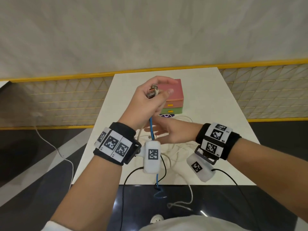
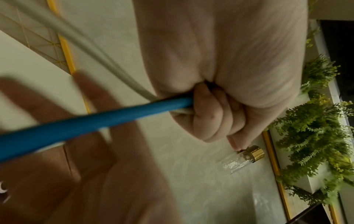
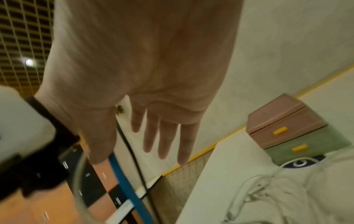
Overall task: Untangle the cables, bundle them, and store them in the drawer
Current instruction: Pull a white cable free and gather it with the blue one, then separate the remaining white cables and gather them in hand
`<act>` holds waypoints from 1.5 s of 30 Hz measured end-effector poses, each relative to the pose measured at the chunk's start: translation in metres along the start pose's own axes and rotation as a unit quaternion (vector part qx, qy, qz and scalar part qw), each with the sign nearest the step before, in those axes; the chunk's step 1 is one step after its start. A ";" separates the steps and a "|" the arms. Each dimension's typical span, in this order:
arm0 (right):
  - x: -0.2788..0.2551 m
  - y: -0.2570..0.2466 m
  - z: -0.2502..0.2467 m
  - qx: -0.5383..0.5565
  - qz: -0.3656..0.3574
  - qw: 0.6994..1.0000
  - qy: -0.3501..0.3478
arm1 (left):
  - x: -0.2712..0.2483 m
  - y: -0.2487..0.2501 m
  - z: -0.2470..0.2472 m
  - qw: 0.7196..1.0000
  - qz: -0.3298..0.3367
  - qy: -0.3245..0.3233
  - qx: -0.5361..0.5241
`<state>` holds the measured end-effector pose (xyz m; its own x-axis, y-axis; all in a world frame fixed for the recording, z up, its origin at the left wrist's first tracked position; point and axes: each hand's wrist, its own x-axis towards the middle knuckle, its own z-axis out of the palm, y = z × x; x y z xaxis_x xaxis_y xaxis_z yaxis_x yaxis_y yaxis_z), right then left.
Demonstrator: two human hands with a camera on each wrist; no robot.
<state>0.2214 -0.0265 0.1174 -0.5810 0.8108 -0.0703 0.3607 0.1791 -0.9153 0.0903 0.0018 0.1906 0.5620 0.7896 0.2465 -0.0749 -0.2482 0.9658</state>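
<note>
Head view: the left hand (image 1: 150, 99), raised above the counter (image 1: 216, 104), has its grip curled round the blue cable (image 1: 152, 130) and a white cable (image 1: 141, 130) together, with their metal plug ends (image 1: 152, 91) projecting above the fist; the blue cable hangs from the fist, passes behind the wrist camera, and drops over the near counter edge toward the dark floor (image 1: 50, 180). The right hand (image 1: 168, 130) lies lower, just beside the hanging blue cable, its grip spread with fingers straight and holding nothing; whether the fingers touch the cable cannot be told. A loose tangle of white cables (image 1: 176, 150) rests on the counter beneath both wrists, and one strand trails off the near edge. The drawer unit (image 1: 173, 100) stands at the far side of the counter, pink drawer above green, both shut, with yellow handles.

Left wrist view: curled fingers (image 2: 210, 115) clamp the blue cable (image 2: 95, 121).

Right wrist view: straight, parted fingers (image 3: 166, 141); drawer unit (image 3: 287, 125) beyond the tangle.
</note>
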 end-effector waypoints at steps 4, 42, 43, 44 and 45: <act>-0.001 0.003 0.018 -0.007 -0.021 1.000 0.020 | 0.003 0.001 0.004 0.999 0.005 0.038 0.013; -0.011 0.096 0.052 -0.258 0.226 0.937 -0.061 | -0.016 -0.014 -0.033 0.988 -0.046 0.141 0.042; -0.004 0.099 0.053 -0.267 0.226 0.936 -0.047 | -0.018 -0.018 -0.033 0.988 -0.056 0.137 0.047; 0.002 0.102 0.056 -0.276 0.229 0.932 -0.051 | -0.021 -0.022 -0.033 0.987 -0.065 0.136 0.051; 0.008 0.105 0.061 -0.286 0.231 0.927 -0.068 | -0.023 -0.026 -0.033 0.987 -0.073 0.135 0.054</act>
<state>0.2102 -0.0354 -0.0037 -0.3403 0.8041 -0.4875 0.8999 0.1281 -0.4170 0.0519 0.0083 0.1628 0.3184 0.9387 0.1321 0.0875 -0.1678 0.9819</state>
